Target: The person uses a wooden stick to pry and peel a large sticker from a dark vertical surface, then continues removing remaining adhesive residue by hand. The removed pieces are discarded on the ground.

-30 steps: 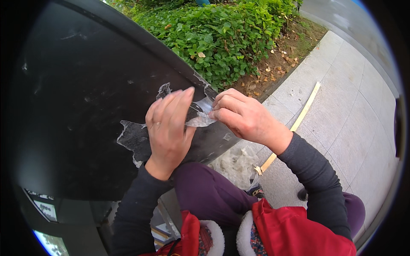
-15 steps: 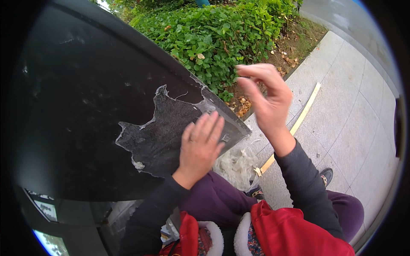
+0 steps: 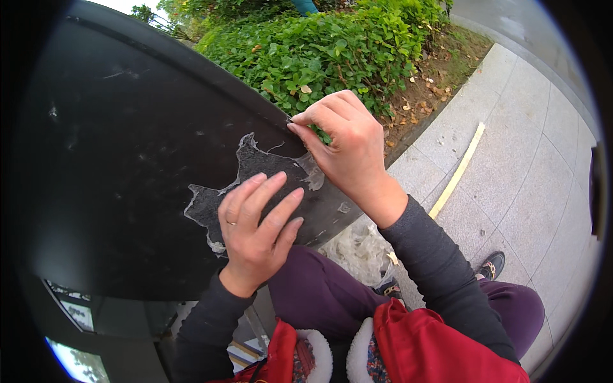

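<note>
The big curved black panel (image 3: 128,166) feels stiff and steady under me. My left hand (image 3: 255,230) lies flat, fingers spread, on the dull grey peeled patch (image 3: 255,185). My right hand (image 3: 348,147) pinches the thin clear film's torn edge (image 3: 310,175) near the rim; I judge it light, flimsy, tear-prone, best gripped close to the panel.

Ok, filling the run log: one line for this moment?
left hand flat on bared patch | right hand pinching film at panel edge
</note>
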Action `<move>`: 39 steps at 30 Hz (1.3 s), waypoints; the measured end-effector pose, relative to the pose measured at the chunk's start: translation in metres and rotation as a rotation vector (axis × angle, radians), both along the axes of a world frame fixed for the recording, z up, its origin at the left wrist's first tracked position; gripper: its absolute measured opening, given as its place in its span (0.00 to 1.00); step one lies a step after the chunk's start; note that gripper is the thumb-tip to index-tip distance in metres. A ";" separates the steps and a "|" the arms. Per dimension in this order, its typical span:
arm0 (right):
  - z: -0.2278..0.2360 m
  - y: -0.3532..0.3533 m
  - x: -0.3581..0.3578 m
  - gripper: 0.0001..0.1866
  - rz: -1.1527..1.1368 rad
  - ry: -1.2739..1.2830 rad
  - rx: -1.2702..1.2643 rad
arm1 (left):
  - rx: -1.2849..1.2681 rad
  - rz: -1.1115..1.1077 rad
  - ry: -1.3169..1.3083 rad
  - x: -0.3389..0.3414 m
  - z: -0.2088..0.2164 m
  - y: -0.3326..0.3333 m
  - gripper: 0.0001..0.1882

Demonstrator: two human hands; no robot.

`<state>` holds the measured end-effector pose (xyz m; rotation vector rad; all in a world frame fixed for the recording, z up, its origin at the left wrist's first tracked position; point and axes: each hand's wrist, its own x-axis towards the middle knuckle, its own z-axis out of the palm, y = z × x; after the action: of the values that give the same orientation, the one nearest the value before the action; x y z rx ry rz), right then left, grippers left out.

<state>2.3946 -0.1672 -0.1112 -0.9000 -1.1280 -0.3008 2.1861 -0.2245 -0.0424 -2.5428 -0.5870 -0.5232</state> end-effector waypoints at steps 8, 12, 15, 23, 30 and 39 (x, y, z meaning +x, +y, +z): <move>0.021 -0.003 -0.031 0.10 -0.089 -0.031 0.052 | 0.007 0.032 -0.059 -0.031 0.006 -0.006 0.25; 0.023 0.008 -0.050 0.11 -0.120 -0.052 0.027 | -0.042 0.064 -0.094 -0.055 -0.002 0.001 0.25; 0.017 0.024 -0.061 0.09 -0.066 -0.037 -0.019 | -0.081 0.099 -0.085 -0.072 -0.014 0.010 0.26; -0.002 0.059 -0.076 0.09 0.099 0.170 0.085 | -0.129 0.137 -0.117 -0.101 -0.042 0.039 0.27; -0.001 0.067 -0.087 0.12 0.008 0.093 0.172 | -0.144 0.152 -0.121 -0.106 -0.046 0.040 0.27; -0.001 0.076 -0.100 0.12 0.010 0.094 0.039 | -0.174 0.172 -0.117 -0.113 -0.051 0.043 0.24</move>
<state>2.2945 -0.0907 -0.1122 -0.8651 -1.0365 -0.2685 2.0732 -0.1815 -0.0934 -2.6031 -0.9208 -0.5842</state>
